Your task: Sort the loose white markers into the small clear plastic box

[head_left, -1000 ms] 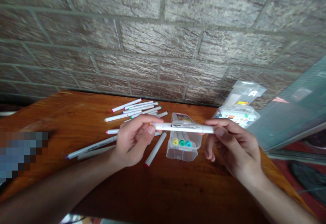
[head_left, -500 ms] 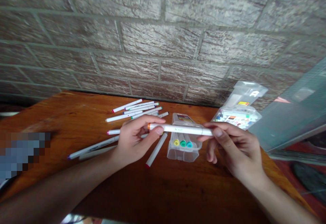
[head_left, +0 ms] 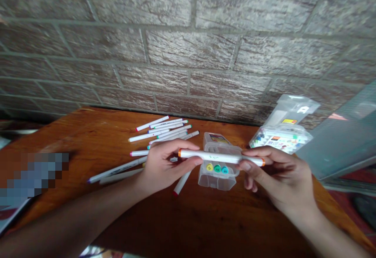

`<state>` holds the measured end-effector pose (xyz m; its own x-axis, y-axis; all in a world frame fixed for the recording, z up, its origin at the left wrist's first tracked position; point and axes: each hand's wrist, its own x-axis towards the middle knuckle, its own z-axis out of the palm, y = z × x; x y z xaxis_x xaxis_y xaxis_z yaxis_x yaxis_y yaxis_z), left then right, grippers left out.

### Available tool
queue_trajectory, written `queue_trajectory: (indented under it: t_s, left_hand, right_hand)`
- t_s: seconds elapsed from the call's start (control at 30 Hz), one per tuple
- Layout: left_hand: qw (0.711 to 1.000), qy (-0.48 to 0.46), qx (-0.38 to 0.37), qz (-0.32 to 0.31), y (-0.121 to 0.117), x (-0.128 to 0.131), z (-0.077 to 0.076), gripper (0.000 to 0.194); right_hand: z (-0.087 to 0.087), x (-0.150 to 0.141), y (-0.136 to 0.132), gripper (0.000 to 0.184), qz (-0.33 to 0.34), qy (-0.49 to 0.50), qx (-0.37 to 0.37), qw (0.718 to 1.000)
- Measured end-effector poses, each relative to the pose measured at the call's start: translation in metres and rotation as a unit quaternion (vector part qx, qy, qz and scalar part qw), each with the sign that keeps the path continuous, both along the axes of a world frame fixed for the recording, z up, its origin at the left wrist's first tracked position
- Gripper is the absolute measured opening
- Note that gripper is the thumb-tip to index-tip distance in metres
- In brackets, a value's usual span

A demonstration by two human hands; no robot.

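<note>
A white marker (head_left: 220, 157) with orange ends is held level between both hands. My left hand (head_left: 164, 164) pinches it near its left end, thumb below and fingers above. Toward the other end, my right hand (head_left: 282, 175) grips it between thumb and index finger, its lower fingers curled. Just behind and below the marker, a clear plastic case (head_left: 217, 183) lies on the table, with yellow, green and blue marker ends showing inside. Beside my left hand lies a white marker with a red end (head_left: 182, 183). My left hand and forearm partly cover other markers.
Several white markers (head_left: 164, 129) lie loosely piled on the wooden table (head_left: 205, 222), left of the case. A second clear case (head_left: 279, 136), lid raised and full of markers, stands at the back right. A brick wall (head_left: 188, 54) runs along the table's far edge.
My right hand has shifted its grip inward along the marker, so the orange right end now shows past the fingers. The whole view has moved slightly.
</note>
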<state>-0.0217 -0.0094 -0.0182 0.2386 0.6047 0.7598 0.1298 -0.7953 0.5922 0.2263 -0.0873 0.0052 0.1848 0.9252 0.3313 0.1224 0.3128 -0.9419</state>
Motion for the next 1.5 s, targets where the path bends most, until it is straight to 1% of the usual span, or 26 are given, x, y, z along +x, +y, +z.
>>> queue_trajectory:
  t_s: [0.17,0.27,0.4,0.57,0.73,0.9,1.1,1.33,1.43,1.5]
  left_hand:
    - [1.000,-0.003,-0.022,-0.016,0.0003,0.0004,-0.0047,0.013]
    - [0.998,-0.011,-0.047,-0.036,0.0000,0.0004,-0.0070,0.011]
    - [0.996,-0.021,-0.069,-0.057,-0.0005,-0.0003,-0.0063,0.010]
    - [0.996,-0.027,-0.068,-0.057,-0.0004,0.0009,-0.0051,0.009]
    - [0.994,-0.029,-0.090,-0.054,-0.0011,0.0044,-0.0043,0.009]
    - [0.996,-0.023,-0.076,-0.050,-0.0011,0.0035,-0.0036,0.007]
    - [0.995,-0.033,-0.070,-0.068,0.0016,0.0017,-0.0056,0.010]
    - [0.995,-0.030,-0.068,-0.061,0.0010,0.0024,-0.0044,0.008]
    - [0.995,-0.027,-0.071,-0.063,0.0003,0.0013,-0.0039,0.007]
    - [0.993,-0.027,-0.089,-0.067,-0.0008,0.0003,-0.0044,0.010]
  right_hand:
    - [0.0008,-0.0006,-0.0007,0.023,-0.017,-0.015,-0.002,1.000]
    - [0.0012,-0.0008,-0.0013,0.024,-0.009,-0.010,-0.009,1.000]
    - [0.0001,-0.0002,-0.0018,0.026,-0.004,-0.009,-0.002,1.000]
    - [-0.0035,0.0008,-0.0027,0.029,-0.010,-0.015,-0.002,1.000]
    - [-0.0047,-0.0020,-0.0027,0.023,-0.016,-0.013,-0.010,1.000]
    - [-0.0039,-0.0040,-0.0026,0.025,-0.014,-0.005,-0.028,0.999]
    - [-0.0040,-0.0034,-0.0030,0.031,-0.011,0.009,-0.037,0.999]
    - [-0.0044,-0.0039,-0.0029,0.025,-0.022,0.005,-0.028,0.999]
    - [-0.0045,-0.0024,-0.0026,0.023,-0.010,0.010,-0.029,0.999]
    - [-0.0044,-0.0011,-0.0025,0.024,0.002,0.024,-0.037,0.999]
